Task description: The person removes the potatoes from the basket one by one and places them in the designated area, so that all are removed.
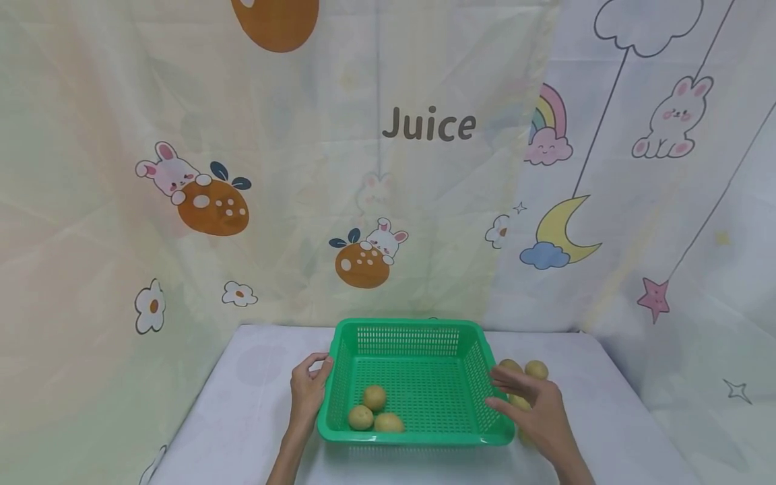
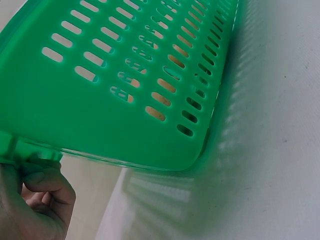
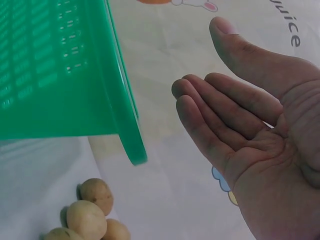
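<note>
A green plastic basket [image 1: 424,391] with slotted walls stands tilted on the table, holding three potatoes [image 1: 374,397] near its front left corner. My left hand [image 1: 308,392] pinches the rim on the left side; the left wrist view shows its thumb and fingers [image 2: 52,192] curled at the rim. On the other side, my right hand [image 1: 538,409] is held with fingers extended and thumb apart, nothing in it. The right wrist view shows a gap between that hand [image 3: 245,125] and the basket rim. Several more potatoes [image 1: 536,370] lie beyond it on the table, partly hidden by the hand.
A white cloth covers the table [image 1: 254,404]. Behind and at both sides hang printed curtains [image 1: 291,269] with rabbits, fruit and the word Juice. In the right wrist view, the loose potatoes [image 3: 86,220] lie clustered below the basket's edge.
</note>
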`<state>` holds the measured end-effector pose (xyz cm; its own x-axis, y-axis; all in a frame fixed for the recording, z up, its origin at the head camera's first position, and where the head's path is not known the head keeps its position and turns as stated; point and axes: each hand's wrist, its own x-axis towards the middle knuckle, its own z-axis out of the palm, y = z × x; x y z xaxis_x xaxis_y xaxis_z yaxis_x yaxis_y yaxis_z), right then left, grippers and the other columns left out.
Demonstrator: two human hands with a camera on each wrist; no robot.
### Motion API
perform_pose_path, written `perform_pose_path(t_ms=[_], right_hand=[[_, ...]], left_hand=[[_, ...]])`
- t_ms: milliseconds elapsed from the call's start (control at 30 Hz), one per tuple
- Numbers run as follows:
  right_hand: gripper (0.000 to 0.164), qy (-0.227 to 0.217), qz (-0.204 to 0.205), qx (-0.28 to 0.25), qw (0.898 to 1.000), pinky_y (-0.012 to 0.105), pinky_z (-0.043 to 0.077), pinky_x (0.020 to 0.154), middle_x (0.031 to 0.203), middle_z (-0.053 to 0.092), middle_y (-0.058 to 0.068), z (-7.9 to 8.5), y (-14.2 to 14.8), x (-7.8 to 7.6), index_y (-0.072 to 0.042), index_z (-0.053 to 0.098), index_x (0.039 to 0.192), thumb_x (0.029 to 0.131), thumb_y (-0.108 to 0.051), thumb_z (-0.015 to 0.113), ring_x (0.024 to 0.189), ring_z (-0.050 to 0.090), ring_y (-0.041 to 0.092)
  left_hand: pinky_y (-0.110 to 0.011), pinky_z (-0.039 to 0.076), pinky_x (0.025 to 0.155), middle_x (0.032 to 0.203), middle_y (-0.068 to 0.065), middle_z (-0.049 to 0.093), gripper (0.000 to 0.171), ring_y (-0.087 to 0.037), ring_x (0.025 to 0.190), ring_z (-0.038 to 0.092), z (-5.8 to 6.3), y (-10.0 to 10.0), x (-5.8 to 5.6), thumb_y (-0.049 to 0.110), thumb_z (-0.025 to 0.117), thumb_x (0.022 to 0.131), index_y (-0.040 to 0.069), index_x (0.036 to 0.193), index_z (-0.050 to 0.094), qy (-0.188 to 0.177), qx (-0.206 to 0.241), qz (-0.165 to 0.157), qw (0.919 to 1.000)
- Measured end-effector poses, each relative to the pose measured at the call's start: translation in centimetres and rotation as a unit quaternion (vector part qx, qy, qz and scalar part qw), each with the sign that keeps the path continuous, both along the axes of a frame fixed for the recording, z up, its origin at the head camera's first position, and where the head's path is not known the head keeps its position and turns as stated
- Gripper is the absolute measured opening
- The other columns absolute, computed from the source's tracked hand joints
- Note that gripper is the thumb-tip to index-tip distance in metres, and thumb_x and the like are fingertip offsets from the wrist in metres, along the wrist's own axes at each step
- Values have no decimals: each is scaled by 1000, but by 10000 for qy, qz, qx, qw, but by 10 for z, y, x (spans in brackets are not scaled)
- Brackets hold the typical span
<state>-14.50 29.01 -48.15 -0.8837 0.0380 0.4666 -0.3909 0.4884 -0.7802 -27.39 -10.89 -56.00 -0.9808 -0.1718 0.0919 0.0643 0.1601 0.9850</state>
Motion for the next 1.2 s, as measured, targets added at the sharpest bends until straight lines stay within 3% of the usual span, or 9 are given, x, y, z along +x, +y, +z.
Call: perform_pose_path(t_ms=[167,467,833,1200], right_hand=[[49,22,180,40,9998,10,54,99,122,81,21,0,-6,-4,6,73,132,86,-1,90,105,80,8],[49,153,359,94,9992,18,60,94,122,81,20,-6,-15,-14,2,75,131,85,-2,91,105,80,10],[51,-124,504,153,9985,30,64,95,125,81,17,-12,-26,-21,-3,75,133,87,-11,92,107,81,17],[52,-543,558,127,9969,33,64,97,124,82,15,-15,-39,-27,-6,76,132,84,-15,95,109,81,25]], left_hand=[[-27,59,56,83,-18,81,29,-19,63,76,1,0,0,21,64,111,-2,128,73,17,-8,5,10000],[-26,58,57,83,-18,81,29,-17,63,75,1,0,0,21,64,111,-1,127,73,40,-47,21,10000],[-27,60,58,83,-17,81,31,-19,65,77,0,0,1,22,64,111,-2,128,72,27,25,-11,10000],[-26,59,58,82,-17,81,28,-18,64,76,0,0,0,21,64,111,-2,126,73,16,-5,28,10000]])
